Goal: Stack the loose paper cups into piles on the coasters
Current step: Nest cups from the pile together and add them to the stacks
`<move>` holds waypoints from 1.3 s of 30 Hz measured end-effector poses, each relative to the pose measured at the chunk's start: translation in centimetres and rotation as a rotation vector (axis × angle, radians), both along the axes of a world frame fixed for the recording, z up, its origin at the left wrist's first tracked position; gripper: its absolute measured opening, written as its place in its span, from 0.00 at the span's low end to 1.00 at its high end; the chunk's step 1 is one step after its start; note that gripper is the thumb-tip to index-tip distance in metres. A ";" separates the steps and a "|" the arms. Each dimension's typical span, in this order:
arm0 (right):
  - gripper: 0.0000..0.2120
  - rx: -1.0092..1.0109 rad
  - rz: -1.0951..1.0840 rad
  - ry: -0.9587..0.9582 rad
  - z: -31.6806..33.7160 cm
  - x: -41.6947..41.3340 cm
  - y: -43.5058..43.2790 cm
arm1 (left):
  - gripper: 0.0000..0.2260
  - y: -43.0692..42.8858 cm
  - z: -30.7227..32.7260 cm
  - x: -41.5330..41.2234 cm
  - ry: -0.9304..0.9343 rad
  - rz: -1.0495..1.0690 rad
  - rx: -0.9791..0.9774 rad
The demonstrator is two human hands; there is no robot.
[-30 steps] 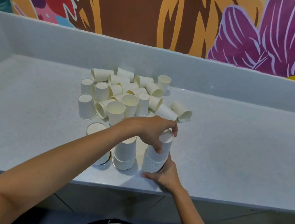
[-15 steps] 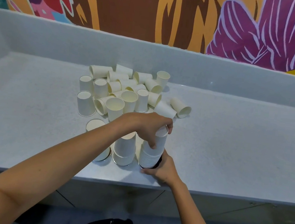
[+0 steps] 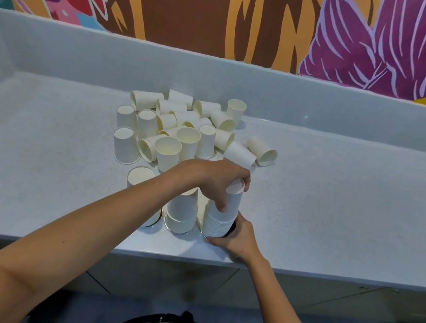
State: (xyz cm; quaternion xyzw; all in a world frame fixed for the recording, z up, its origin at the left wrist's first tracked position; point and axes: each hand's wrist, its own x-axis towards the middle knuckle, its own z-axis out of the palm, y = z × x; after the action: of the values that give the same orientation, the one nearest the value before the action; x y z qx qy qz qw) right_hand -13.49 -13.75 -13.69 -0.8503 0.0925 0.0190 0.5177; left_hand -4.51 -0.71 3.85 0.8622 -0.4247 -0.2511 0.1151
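Three piles of upturned white paper cups stand near the counter's front edge. The right pile (image 3: 219,222) is the tallest. My left hand (image 3: 218,178) grips its top cup (image 3: 234,198) from above. My right hand (image 3: 237,240) holds the base of that pile, where a dark coaster edge shows. The middle pile (image 3: 181,212) sits on a shiny coaster (image 3: 172,229). The left pile (image 3: 139,177) is mostly hidden by my left forearm; its coaster (image 3: 153,222) peeks out. Several loose cups (image 3: 183,128) lie heaped behind, some upright, some on their sides.
The grey counter (image 3: 334,201) has a raised back wall (image 3: 267,93) under a painted mural. Its front edge runs just below my right hand. One cup (image 3: 262,151) lies on its side at the heap's right.
The top cup has been pressed further down onto the right pile, which now stands lower. My right hand stays at the pile's base.
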 end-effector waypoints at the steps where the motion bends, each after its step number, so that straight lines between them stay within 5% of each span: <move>1: 0.38 -0.006 0.002 0.006 -0.1 0.1 0.0 | 0.25 0.0 -0.1 0.0 -0.002 0.001 0.015; 9: 0.37 -0.022 0.036 0.020 -0.1 0.4 -0.2 | 0.31 -0.3 -1.7 -0.7 -0.116 0.002 0.148; 15: 0.32 -0.025 0.254 0.185 2.5 2.0 -3.9 | 0.32 -0.3 -1.2 -0.5 -0.152 0.001 0.146; 20: 0.19 -0.173 0.248 0.281 3.9 4.5 -7.5 | 0.43 0.1 1.5 1.3 -0.079 -0.031 0.215; 28: 0.08 -0.329 0.193 0.214 5.2 11.0 -7.3 | 0.25 0.2 5.9 9.6 0.093 0.158 0.013; 39: 0.14 -0.447 0.028 -0.069 10.6 25.9 -8.0 | 0.19 -1.6 -0.9 20.1 -0.160 0.352 0.039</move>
State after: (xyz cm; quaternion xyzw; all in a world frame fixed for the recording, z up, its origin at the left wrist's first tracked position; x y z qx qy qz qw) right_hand 12.42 -21.74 -3.06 -0.9452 0.0650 -0.0237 0.3191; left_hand 15.57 -2.32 2.99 0.9423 -0.2703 -0.1662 0.1064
